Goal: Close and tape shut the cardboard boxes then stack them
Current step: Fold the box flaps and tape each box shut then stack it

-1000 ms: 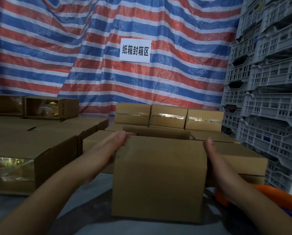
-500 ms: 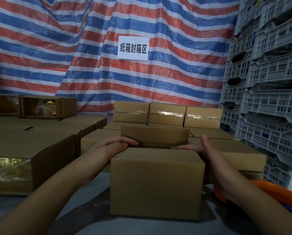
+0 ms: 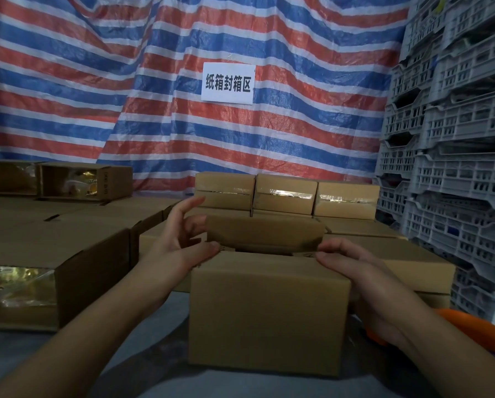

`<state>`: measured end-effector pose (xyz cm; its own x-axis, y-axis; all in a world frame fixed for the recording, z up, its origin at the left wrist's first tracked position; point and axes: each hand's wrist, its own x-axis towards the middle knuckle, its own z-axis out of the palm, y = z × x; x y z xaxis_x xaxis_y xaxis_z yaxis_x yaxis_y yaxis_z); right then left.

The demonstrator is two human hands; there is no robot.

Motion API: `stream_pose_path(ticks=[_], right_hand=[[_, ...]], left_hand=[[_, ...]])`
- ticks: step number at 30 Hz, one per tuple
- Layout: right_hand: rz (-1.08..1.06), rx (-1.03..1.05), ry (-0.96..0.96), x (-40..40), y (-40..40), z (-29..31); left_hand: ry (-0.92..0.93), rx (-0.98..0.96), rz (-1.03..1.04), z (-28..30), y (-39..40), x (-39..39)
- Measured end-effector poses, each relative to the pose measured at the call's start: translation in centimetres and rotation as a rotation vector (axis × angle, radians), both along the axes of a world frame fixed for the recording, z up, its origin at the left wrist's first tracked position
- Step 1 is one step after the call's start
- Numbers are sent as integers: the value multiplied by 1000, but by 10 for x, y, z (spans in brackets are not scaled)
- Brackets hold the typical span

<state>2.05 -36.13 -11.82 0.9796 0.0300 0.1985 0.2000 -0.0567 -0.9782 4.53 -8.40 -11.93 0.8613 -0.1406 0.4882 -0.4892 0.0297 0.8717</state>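
Cardboard box [image 3: 269, 311] sits between left hand [image 3: 180, 248] and right hand [image 3: 364, 280]

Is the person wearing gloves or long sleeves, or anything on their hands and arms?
No gloves. The left hand and the right hand are both bare. No sleeves show either: both forearms are uncovered as far as the picture's lower edge. No watch, ring or bracelet is visible. The fingers look slim, with short nails.
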Motion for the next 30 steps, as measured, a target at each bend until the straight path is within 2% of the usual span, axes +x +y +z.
stream_pose_path(ticks=[3, 6, 14, 21, 25, 30], right_hand=[[-38, 84, -17, -1, 2, -3], [-63, 74, -99, -3, 5, -2], [14, -111, -158, -4, 3, 0], [-39, -216, -162, -4, 2, 3], [-65, -197, -164, -5, 2, 1], [-66, -162, -158, -4, 6, 0]], left_hand=[[-33, 72, 58, -2, 2, 1], [-44, 130, 114, -2, 2, 1], [-49, 166, 149, -5, 3, 5], [-16, 211, 109, 0, 4, 5], [22, 453, 97, 26, 7, 4], [-172, 898, 141, 49, -19, -15]])
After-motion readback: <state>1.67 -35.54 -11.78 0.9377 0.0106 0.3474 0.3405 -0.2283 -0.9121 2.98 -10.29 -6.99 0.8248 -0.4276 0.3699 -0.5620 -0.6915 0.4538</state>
